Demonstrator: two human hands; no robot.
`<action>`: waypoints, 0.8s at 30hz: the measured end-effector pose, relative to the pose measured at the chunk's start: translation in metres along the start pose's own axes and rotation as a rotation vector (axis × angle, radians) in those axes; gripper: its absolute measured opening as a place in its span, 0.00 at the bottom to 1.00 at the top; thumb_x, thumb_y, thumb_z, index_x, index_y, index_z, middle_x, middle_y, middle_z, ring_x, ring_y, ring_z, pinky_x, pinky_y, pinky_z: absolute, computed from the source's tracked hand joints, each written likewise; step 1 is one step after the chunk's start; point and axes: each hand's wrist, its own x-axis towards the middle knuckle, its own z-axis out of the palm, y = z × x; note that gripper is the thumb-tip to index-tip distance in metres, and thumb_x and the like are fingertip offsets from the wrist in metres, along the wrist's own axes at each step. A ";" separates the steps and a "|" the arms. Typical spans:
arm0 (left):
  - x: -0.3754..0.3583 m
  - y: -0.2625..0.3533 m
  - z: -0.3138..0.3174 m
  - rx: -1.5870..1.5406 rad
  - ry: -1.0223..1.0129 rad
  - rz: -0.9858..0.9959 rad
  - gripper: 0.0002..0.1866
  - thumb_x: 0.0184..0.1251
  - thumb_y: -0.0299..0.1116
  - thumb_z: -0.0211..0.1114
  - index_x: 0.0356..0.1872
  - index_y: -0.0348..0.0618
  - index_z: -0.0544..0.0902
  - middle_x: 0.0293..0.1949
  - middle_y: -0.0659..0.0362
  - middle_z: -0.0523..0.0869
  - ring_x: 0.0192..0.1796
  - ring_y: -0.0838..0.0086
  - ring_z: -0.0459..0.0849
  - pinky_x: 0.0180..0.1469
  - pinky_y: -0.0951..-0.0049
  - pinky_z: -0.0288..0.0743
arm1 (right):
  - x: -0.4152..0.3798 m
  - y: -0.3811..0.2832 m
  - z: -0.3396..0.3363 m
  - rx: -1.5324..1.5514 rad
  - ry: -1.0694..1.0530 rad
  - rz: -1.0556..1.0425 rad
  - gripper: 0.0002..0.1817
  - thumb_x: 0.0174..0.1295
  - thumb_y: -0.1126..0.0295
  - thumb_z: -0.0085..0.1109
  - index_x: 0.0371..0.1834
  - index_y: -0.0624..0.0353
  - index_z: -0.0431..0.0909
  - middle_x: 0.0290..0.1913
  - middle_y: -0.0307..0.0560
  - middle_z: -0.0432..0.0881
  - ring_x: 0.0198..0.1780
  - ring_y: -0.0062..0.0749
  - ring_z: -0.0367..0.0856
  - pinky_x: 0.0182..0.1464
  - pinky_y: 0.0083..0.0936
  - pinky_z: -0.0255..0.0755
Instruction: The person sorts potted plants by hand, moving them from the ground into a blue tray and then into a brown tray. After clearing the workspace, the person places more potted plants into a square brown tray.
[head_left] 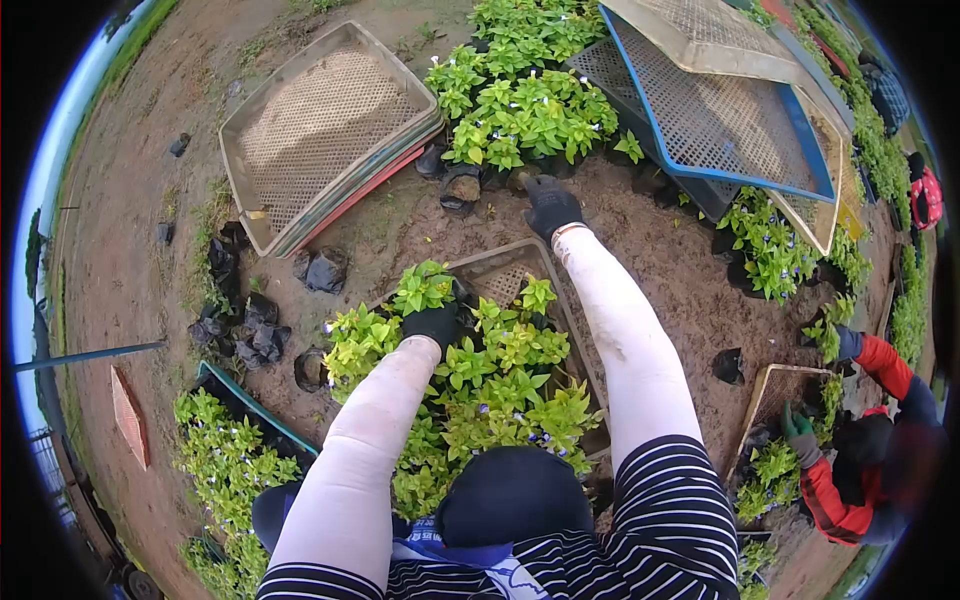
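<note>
My left hand (434, 325), in a black glove, is closed around a seedling in a black bag (423, 288) at the upper edge of a crate. Leafy plants with small purple-blue flowers (510, 345) fill much of this mesh crate (560, 300) in front of me. My right hand (552, 205), also black-gloved, stretches forward beyond the crate with its fingers extended. It is close to the row of bagged plants (510, 115); nothing shows in its grasp, though the fingertips are partly hidden. A soil-filled black bag (461, 187) stands to its left.
Stacked crates (325, 130) lie at the upper left, and more crates with a blue-rimmed one (720, 120) rest at the upper right. Loose black bags (258, 330) lie on the soil. A co-worker in red sleeves (850, 490) handles plants beside a crate (765, 400) at right.
</note>
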 end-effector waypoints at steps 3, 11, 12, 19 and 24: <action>0.003 -0.004 0.006 0.013 -0.002 -0.006 0.20 0.62 0.50 0.53 0.54 0.59 0.79 0.51 0.57 0.82 0.54 0.60 0.80 0.55 0.61 0.72 | 0.006 0.001 0.038 -0.010 -0.211 0.217 0.10 0.51 0.64 0.58 0.36 0.53 0.81 0.32 0.53 0.82 0.40 0.50 0.80 0.46 0.41 0.73; 0.006 -0.011 0.016 -0.023 0.075 0.062 0.19 0.64 0.48 0.53 0.55 0.61 0.78 0.51 0.58 0.82 0.54 0.61 0.79 0.54 0.61 0.72 | 0.010 -0.088 -0.017 0.699 -0.537 -0.141 0.14 0.50 0.60 0.63 0.36 0.54 0.81 0.37 0.49 0.82 0.43 0.44 0.80 0.46 0.37 0.73; 0.010 -0.013 0.022 -0.026 0.095 0.072 0.19 0.64 0.48 0.53 0.55 0.61 0.77 0.50 0.58 0.82 0.54 0.61 0.79 0.54 0.61 0.71 | 0.021 -0.074 -0.007 0.490 -0.260 -0.121 0.18 0.52 0.59 0.61 0.46 0.51 0.78 0.41 0.51 0.81 0.46 0.44 0.80 0.47 0.37 0.74; 0.013 -0.011 0.019 -0.007 0.049 -0.002 0.19 0.66 0.47 0.49 0.55 0.60 0.78 0.51 0.59 0.82 0.54 0.63 0.80 0.55 0.63 0.71 | 0.059 -0.061 0.041 -0.043 -0.307 0.162 0.21 0.50 0.69 0.57 0.51 0.49 0.72 0.45 0.55 0.79 0.47 0.48 0.80 0.47 0.41 0.74; -0.003 0.000 -0.002 0.034 0.058 0.013 0.18 0.65 0.46 0.51 0.52 0.57 0.79 0.49 0.55 0.83 0.53 0.61 0.81 0.53 0.60 0.72 | 0.062 -0.033 0.046 0.184 -0.105 0.159 0.08 0.50 0.66 0.57 0.32 0.55 0.79 0.35 0.55 0.82 0.40 0.49 0.81 0.43 0.39 0.73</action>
